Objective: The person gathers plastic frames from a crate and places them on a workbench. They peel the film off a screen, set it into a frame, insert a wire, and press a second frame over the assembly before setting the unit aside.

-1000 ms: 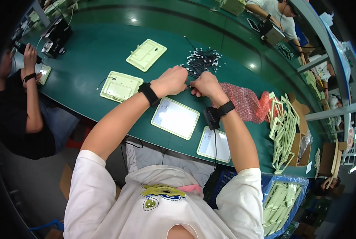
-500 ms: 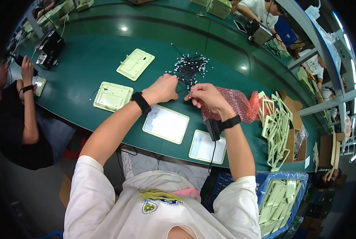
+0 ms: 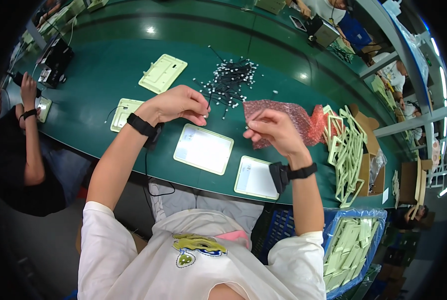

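Note:
My left hand (image 3: 183, 104) is closed in a pinch on a short black cable (image 3: 209, 101), with a white connector end at the fingertips. It hovers between the cable pile and a light-green framed panel with a white face (image 3: 203, 150). Over the red bubble wrap's near edge, my right hand (image 3: 272, 129) is also pinched; a tiny white bit shows at its fingertips, too small to name. Beyond both hands lies a pile of black cables with white ends (image 3: 231, 77). A second white-faced panel (image 3: 256, 177) rests below my right hand, partly behind the wrist device.
Two light-green back panels (image 3: 163, 73) (image 3: 126, 112) lie at left. Red bubble wrap (image 3: 288, 112), stacked green frames (image 3: 346, 155) and a cardboard box (image 3: 376, 172) are at right. A blue-lined crate of green parts (image 3: 351, 250) stands below. A co-worker (image 3: 26, 150) sits at left.
My hands have drawn apart: the left has moved back toward the left, the right to the right and slightly nearer. A black cable now shows in my left fingers.

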`<state>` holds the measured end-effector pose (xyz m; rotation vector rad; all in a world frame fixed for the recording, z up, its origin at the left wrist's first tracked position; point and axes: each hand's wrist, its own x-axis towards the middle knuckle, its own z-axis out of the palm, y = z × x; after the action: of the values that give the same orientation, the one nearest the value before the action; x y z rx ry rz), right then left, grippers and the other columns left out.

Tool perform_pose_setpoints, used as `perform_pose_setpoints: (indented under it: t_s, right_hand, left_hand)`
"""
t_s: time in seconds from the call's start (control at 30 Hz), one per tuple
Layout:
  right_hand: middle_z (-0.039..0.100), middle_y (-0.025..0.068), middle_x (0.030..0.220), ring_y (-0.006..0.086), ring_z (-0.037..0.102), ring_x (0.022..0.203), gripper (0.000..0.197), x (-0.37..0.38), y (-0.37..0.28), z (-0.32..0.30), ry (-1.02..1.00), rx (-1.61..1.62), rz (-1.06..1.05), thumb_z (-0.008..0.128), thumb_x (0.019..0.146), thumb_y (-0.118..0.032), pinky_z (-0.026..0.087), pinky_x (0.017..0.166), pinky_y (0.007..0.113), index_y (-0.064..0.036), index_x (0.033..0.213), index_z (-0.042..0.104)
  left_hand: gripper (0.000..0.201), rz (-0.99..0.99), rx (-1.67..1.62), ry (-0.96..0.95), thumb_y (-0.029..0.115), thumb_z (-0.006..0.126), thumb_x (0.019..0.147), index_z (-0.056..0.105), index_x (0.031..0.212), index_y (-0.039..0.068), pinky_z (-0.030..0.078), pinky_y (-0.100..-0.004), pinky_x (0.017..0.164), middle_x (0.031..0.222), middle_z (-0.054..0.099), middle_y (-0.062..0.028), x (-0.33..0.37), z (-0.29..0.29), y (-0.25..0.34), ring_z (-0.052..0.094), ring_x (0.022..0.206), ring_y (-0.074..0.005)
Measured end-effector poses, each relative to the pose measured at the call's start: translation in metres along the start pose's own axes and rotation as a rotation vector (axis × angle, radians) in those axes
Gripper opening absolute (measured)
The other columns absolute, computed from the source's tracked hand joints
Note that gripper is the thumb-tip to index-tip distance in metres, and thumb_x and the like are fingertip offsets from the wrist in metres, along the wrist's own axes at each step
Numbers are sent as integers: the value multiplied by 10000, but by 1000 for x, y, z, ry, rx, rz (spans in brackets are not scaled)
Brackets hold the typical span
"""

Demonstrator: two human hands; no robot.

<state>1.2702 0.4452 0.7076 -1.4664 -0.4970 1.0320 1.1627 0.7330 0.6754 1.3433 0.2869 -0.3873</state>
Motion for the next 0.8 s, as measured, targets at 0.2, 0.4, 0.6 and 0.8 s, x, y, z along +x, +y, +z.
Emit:
perform_pose_setpoints:
  t_s: [0.2, 0.4, 0.6, 0.8]
  right_hand:
    - [691, 119, 858, 169, 685, 657, 105, -41, 13, 6, 51, -33, -89, 628, 954, -10, 540, 568, 257, 34, 1048, 620]
    - [696, 138, 842, 193, 689, 668, 103, -73, 41, 3, 50, -50, -70, 609, 930, 30, 546, 547, 290, 66, 1014, 656]
    - [709, 152, 882, 192, 709, 749, 144, -91, 53, 4, 144, -1, -17, 583, 941, 61, 575, 637, 295, 93, 1033, 689]
    - [710, 162, 912, 204, 704, 758, 111, -91, 68, 0, 228, 0, -6, 629, 930, 54, 571, 662, 287, 87, 1009, 700]
  left_hand:
    - [105, 22, -80, -82, -37, 688, 843, 677, 946, -49, 590, -261, 700, 875, 702, -125, -19, 3, -13, 712, 722, -170]
    - [104, 125, 183, 94, -70, 696, 834, 676, 933, -44, 566, -250, 710, 877, 705, -101, -34, 5, -30, 691, 729, -140]
    - [86, 275, 533, 264, -52, 717, 842, 686, 921, -39, 553, -236, 737, 869, 711, -69, -42, 11, -54, 674, 791, -105]
    - [77, 278, 538, 362, -32, 727, 834, 701, 906, -38, 564, -261, 757, 840, 724, -77, -44, 15, -61, 691, 798, -126]
